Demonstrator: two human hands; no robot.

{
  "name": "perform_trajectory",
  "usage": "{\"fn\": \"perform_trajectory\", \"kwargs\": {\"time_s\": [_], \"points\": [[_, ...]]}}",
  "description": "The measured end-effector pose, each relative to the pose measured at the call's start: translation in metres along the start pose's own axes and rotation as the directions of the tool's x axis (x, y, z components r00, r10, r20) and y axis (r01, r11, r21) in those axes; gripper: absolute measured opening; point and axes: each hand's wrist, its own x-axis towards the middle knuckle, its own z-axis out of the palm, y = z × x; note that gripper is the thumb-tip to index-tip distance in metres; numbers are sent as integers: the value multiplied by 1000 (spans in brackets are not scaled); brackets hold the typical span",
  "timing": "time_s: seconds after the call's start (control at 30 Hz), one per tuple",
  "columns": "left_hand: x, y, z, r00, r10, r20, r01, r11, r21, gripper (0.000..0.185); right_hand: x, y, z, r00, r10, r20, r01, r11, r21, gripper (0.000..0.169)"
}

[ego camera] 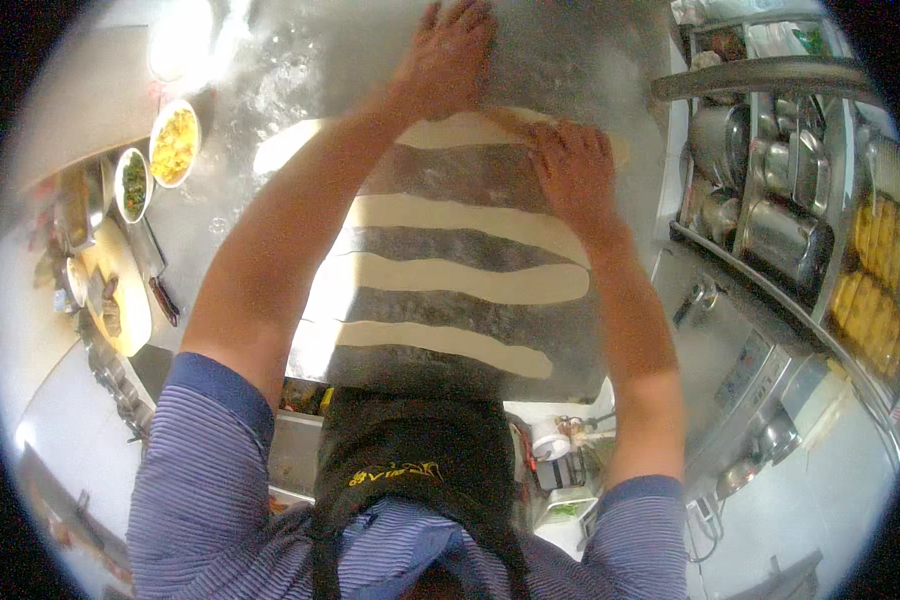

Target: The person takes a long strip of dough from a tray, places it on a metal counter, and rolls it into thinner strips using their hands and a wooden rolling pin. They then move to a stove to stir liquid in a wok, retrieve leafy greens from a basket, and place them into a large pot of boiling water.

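Four long, flat strips of pale dough lie crosswise on the floured metal worktop (637,202). The farthest dough strip (450,133) is partly covered by my hands and left forearm. Over it slants a thin brown stick, apparently a wooden rolling pin (511,122), slightly blurred. My right hand (576,169) curls its fingers over the stick's right part. My left hand (454,64) is farther out, its heel by the stick's other end; its grip is unclear. Closer to me are the second dough strip (465,223), the third dough strip (472,277) and the nearest dough strip (442,343).
At left are a bowl of yellow food (174,144), a bowl of chopped greens (133,185), a cleaver (156,270) and a cutting board (133,315). Metal pans (787,236) and trays of yellow food (870,315) stand at right, behind a metal rail (780,296).
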Motion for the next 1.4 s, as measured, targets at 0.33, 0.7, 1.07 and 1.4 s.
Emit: {"fn": "perform_trajectory", "kwargs": {"time_s": [0.33, 0.7, 1.07, 1.4], "points": [[-35, 74, -30, 976, 19, 216, 43, 961, -275, 59, -83, 36, -29, 971, 238, -14, -238, 962, -137, 45], [-315, 102, -217, 807, -310, 502, 583, 552, -596, 56, 39, 4, -48, 997, 74, 30, -73, 997, -37, 36], [-563, 202, -332, -385, -426, 819, 884, -426, 194, 38, 116, -212, -19, 980, -143, 141, 11, 741, 672, 33], [-718, 329, -288, -282, -483, 829, 759, -641, -115, 43, -187, -339, 4, 629, -424, 652, -368, 576, 730, 33]]}}
